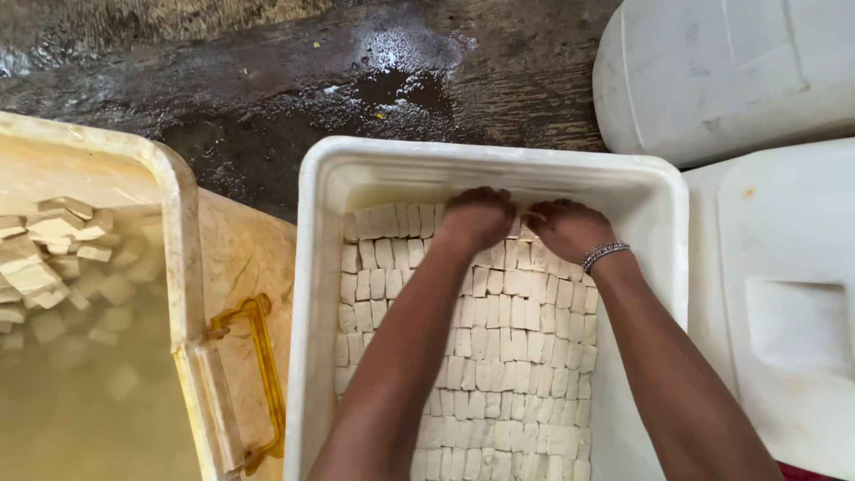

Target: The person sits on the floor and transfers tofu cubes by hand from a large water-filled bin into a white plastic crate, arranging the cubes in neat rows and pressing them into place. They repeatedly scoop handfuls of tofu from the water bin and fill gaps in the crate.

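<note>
A white rectangular plastic tub [313, 294] sits in front of me, filled with tight rows of pale cream tofu blocks [499, 356]. Both my hands reach to the far end of the rows. My left hand [478, 218] rests palm down on the blocks, fingers curled over them. My right hand [567, 228], with a beaded silver bracelet [604, 255] on the wrist, presses on the blocks beside it. The fingertips of both hands are hidden among the blocks, so I cannot tell whether they grip any.
To the left stands a larger cream tub [183, 267] of cloudy water with several floating tofu blocks [44, 258] and a yellow handle [264, 374]. Two white plastic jerrycans [721, 71] [784, 303] lie at the right. The ground beyond [356, 80] is dark and wet.
</note>
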A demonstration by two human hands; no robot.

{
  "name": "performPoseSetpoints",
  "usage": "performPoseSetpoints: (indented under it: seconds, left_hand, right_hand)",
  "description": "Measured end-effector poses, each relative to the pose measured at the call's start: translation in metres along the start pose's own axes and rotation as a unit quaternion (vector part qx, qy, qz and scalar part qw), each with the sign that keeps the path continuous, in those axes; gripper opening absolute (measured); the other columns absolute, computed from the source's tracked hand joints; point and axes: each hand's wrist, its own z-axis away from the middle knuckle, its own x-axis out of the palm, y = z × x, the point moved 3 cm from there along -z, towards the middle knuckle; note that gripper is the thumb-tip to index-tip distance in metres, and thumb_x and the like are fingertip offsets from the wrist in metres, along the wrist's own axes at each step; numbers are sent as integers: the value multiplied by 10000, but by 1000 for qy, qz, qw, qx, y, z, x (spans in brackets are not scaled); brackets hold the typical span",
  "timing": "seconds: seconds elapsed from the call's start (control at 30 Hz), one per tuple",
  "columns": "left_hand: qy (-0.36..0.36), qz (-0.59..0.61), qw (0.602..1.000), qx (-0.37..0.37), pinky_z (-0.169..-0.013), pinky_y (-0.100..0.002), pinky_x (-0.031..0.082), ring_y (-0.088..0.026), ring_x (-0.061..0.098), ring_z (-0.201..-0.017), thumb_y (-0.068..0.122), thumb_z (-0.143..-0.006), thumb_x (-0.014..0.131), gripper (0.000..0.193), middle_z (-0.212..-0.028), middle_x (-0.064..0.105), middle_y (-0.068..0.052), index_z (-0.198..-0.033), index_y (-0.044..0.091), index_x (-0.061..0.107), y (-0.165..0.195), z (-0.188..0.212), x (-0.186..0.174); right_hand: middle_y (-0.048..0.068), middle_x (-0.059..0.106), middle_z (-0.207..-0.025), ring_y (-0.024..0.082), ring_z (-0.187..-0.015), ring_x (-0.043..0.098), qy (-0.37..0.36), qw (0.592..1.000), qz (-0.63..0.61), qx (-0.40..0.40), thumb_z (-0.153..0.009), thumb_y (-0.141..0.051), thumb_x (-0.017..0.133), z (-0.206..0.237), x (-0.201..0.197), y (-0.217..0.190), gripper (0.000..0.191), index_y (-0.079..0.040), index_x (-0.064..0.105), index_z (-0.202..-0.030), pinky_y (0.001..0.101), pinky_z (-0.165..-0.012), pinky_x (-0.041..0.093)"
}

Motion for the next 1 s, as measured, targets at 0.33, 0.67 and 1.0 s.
performPoseSetpoints:
  seconds: [0.33,0.67,1.0]
  left_hand:
    - [14,33,999,10,-1004,-566,504,-326,690,-1147,360,-965,505,367,-1233,730,-104,-1169,171,745,22,39,9]
    - [455,241,851,99,-974,-452,535,-348,680,-1082,137,-905,684,214,-1112,717,-127,-1110,76,705,-113,313,-148]
    - [188,251,576,-755,-1003,-648,441,-496,485,-1298,622,-901,517,703,-1414,532,-243,-1366,101,592,-460,664,52]
  right_hand:
    - [202,742,-1083,400,-993,695,79,994,33,-68,-999,-507,472,32,9,-5,524,-81,736,-1152,545,-861,537]
    - [94,740,-1008,160,-902,742,257,842,-391,-269,-1036,-140,628,82,-97,-311,182,-9,695,-1143,288,-809,577]
    - [198,719,-1132,331,-981,720,47,965,-256,30,-862,-353,717,-35,148,-554,476,-54,655,-1227,436,-876,558]
